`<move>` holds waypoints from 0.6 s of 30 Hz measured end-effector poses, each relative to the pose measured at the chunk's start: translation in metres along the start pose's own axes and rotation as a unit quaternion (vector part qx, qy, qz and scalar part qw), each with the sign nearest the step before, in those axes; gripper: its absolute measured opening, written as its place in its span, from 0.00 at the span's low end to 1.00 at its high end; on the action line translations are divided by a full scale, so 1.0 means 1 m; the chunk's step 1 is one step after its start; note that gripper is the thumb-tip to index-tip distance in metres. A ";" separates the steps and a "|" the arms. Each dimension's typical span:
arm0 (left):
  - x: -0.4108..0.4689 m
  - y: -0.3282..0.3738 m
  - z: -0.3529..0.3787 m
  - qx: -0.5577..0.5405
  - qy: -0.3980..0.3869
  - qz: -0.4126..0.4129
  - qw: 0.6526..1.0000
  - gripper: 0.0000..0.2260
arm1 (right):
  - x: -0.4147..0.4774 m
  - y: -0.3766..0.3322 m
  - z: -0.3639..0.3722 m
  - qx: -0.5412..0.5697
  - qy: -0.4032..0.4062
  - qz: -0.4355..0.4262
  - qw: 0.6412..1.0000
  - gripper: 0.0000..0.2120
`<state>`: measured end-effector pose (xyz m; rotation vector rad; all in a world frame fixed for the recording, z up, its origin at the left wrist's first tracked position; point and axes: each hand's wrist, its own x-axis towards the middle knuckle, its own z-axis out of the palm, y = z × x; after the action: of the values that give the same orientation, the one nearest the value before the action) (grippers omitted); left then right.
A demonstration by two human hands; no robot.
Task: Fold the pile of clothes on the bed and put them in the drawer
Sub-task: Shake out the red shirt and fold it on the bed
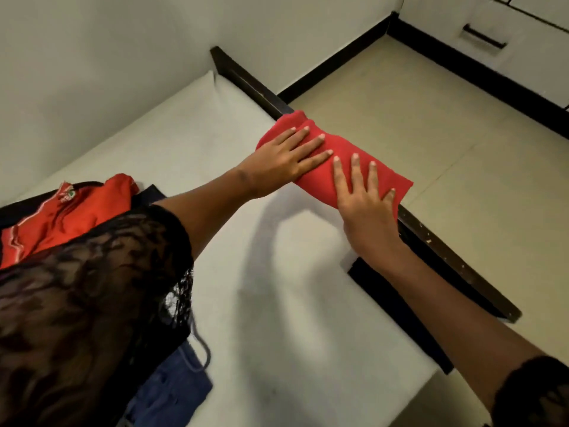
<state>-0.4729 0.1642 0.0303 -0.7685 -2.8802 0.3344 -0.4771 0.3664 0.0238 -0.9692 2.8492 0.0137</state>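
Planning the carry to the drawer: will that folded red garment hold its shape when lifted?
Probably floppy: the red garment is soft cloth, dented under the flat left hand and right hand. Lifted by one edge, its folds would likely open.

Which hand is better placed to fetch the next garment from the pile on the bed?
The left hand. It and the right hand both lie flat on the folded red cloth, but the pile lies to the left, beside that arm.
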 end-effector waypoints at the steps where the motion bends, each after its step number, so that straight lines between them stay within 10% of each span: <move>1: 0.012 -0.004 0.007 -0.001 0.002 0.002 1.000 0.32 | 0.009 0.006 0.006 0.001 0.003 0.007 1.000 0.37; 7: 0.019 0.003 0.074 -0.013 -0.014 -0.002 1.000 0.26 | 0.020 0.003 0.063 0.037 -0.020 0.041 0.998 0.28; 18: -0.027 0.032 0.123 -0.118 -0.094 -0.060 0.987 0.39 | 0.005 -0.014 0.111 0.155 -0.190 0.016 0.969 0.47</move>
<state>-0.4584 0.1555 -0.0989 -0.6211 -3.1686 0.0540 -0.4590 0.3582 -0.0866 -0.7601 2.4214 -0.2123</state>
